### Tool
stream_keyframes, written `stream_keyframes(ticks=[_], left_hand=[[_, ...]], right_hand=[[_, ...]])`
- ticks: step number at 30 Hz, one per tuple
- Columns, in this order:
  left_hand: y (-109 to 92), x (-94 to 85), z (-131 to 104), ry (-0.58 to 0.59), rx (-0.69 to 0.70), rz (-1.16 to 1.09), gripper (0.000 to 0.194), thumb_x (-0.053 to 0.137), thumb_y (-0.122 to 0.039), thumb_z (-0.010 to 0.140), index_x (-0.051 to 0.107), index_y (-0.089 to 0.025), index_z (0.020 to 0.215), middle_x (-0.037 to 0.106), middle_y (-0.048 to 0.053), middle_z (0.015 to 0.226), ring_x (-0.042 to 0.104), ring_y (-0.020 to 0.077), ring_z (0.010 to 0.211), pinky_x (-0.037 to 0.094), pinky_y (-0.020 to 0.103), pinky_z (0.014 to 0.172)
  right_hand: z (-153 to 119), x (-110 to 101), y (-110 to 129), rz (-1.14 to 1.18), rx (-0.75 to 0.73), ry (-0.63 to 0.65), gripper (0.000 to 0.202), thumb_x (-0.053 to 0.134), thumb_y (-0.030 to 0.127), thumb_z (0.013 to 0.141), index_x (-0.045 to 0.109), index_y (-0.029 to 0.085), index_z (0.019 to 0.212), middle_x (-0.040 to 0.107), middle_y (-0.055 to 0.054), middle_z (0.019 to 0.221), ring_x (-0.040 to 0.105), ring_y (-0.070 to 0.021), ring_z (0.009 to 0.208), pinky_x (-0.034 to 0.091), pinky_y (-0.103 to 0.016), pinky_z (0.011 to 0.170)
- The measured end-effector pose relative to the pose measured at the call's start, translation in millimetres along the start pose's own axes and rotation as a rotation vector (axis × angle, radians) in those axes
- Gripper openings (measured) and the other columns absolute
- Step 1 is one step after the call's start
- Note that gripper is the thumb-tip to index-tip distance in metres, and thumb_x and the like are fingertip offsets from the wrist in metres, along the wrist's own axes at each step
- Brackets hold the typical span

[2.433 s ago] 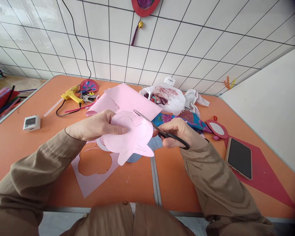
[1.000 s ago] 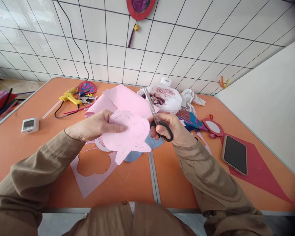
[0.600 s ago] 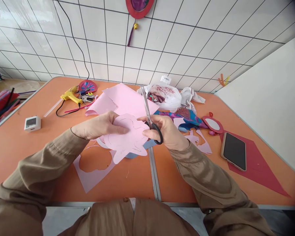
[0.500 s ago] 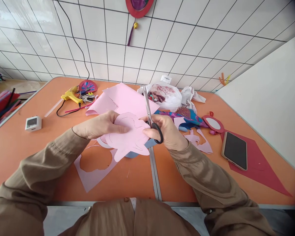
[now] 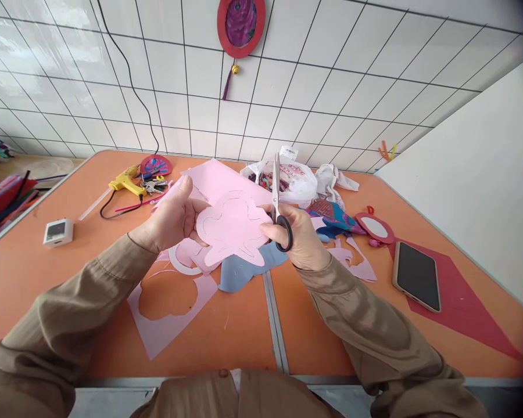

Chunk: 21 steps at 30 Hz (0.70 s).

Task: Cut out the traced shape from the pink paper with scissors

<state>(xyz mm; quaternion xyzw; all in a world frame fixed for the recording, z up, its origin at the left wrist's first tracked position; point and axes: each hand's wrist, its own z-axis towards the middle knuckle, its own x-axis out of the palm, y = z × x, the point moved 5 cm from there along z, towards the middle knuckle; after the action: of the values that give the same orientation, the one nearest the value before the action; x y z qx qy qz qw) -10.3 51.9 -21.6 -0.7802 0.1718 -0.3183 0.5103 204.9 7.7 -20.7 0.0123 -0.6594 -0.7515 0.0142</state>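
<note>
A pink cutout (image 5: 230,229) with a wavy outline and a drawn line inside its edge is held up over the table. My left hand (image 5: 174,215) is at its left edge, thumb raised off it and fingers apart, the fingertips touching or just behind the sheet. In my right hand (image 5: 303,238) are scissors (image 5: 276,191) with black handles, blades upward and together. The thumb and fingers of that hand also pinch the cutout's right edge. Below lie a blue piece (image 5: 239,273) and a pink offcut (image 5: 157,337) with a round hole.
A larger pink sheet (image 5: 218,177) lies behind the cutout. At left are a yellow glue gun (image 5: 128,181), keys (image 5: 154,184) and a white cube device (image 5: 58,232). A plastic bag (image 5: 298,183), a phone (image 5: 417,276) on red sheet (image 5: 462,307) and a small mirror (image 5: 375,226) are at right.
My left thumb has lifted off the cutout, and the left hand has opened and shifted left. The cutout has turned to face me more, and the scissors have swung more upright.
</note>
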Motion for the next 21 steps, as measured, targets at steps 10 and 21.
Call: stream_keyframes(ticks=[10,21], left_hand=[[5.5,2.6,1.5,-0.005,0.005,0.029,0.093,0.029,-0.090,0.079,0.073,-0.009,0.080,0.074,0.020,0.073,0.070,0.0269,0.064,0.056,0.034,0.058],[1.7,5.0,1.5,-0.032,-0.005,-0.002,0.098,0.019,-0.090,0.079,0.073,-0.008,0.073,0.074,0.021,0.071,0.071,0.0265,0.060,0.055,0.032,0.053]], right_hand=[[0.3,-0.1,4.4,0.058,-0.050,-0.043,0.024,0.078,0.024,0.064,0.073,0.018,0.086,0.059,0.006,0.055,0.053,-0.0108,0.047,0.044,-0.026,0.049],[3.7,-7.9,-3.7,0.079,-0.081,-0.133,0.026,0.078,0.021,0.063,0.074,0.020,0.089,0.061,0.006,0.059,0.053,-0.0103,0.049,0.046,-0.025,0.048]])
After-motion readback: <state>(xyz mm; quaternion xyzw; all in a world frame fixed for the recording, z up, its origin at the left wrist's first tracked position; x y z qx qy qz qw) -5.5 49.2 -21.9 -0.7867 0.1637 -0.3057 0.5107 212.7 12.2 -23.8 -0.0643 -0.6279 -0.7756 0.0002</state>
